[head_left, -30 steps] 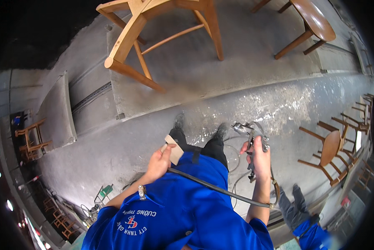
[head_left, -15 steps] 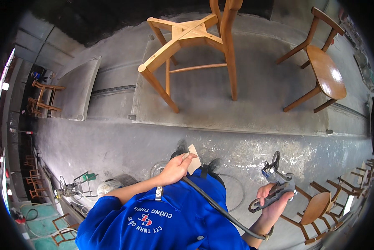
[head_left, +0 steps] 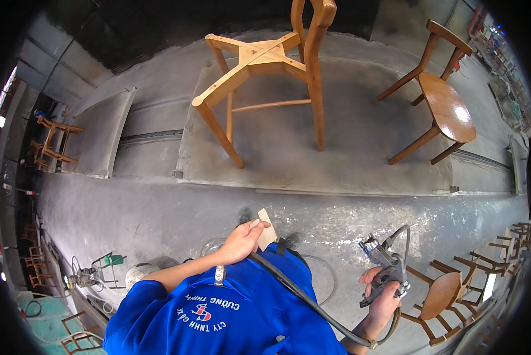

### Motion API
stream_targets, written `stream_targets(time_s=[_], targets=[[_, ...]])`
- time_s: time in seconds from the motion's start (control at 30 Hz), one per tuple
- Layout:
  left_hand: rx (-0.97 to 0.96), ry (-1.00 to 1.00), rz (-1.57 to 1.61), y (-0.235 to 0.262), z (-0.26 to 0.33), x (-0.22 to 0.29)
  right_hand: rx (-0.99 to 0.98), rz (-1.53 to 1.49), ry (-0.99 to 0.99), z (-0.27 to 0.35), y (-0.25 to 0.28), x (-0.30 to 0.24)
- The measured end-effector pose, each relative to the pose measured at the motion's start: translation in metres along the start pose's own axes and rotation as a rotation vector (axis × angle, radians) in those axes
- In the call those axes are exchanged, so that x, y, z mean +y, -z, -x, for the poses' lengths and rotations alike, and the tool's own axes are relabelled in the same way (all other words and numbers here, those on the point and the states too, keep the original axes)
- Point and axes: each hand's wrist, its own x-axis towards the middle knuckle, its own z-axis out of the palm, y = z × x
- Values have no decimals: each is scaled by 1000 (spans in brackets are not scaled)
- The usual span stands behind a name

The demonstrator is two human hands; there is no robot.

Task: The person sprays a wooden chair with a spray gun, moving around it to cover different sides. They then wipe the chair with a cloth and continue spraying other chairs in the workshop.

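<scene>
My left hand [head_left: 242, 241] is closed in front of my chest, pinching a thin, flat, pale beige strip [head_left: 266, 229]; whether it is wood or a folded abrasive sheet I cannot make out. Out to the right, my right hand [head_left: 382, 299] grips a grey metal spray gun [head_left: 389, 269]. A dark hose [head_left: 298, 290] runs from near my left hand across my body toward my right forearm. Ahead, on a low grey platform [head_left: 265, 160], stands a wooden chair frame [head_left: 248, 74] without a seat, its crossed bracing exposed. Neither hand touches it.
A finished brown chair [head_left: 446, 103] stands on the platform's right side. More chairs [head_left: 443, 296] line the lower right. At left are another platform [head_left: 100, 133], a wooden frame [head_left: 58, 139], pump equipment [head_left: 82, 278] and a pale bucket [head_left: 141, 275]. Thin hose loops lie on the floor.
The spray gun has turned in my right hand, its hose now curving out on the right. My left hand keeps the strip. The surroundings have shifted slightly left, the platform chairs also lower.
</scene>
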Motion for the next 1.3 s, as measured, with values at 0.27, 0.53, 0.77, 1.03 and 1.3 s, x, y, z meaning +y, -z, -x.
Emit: stream_targets(time_s=[0.27,0.53,0.77,1.03,1.3], targets=[[90,166,476,60,-23,-31,27,-52,140,30,-26,2],[575,-195,645,284,-99,-11,201,14,185,75,-120,-1],[523,-477,440,395,-176,84,329,73,119,107,-240,8],[130,-211,325,341,-300,121,576,20,88,128,-328,20],[16,-246,348,277,-275,120,725,-67,191,125,-347,29]])
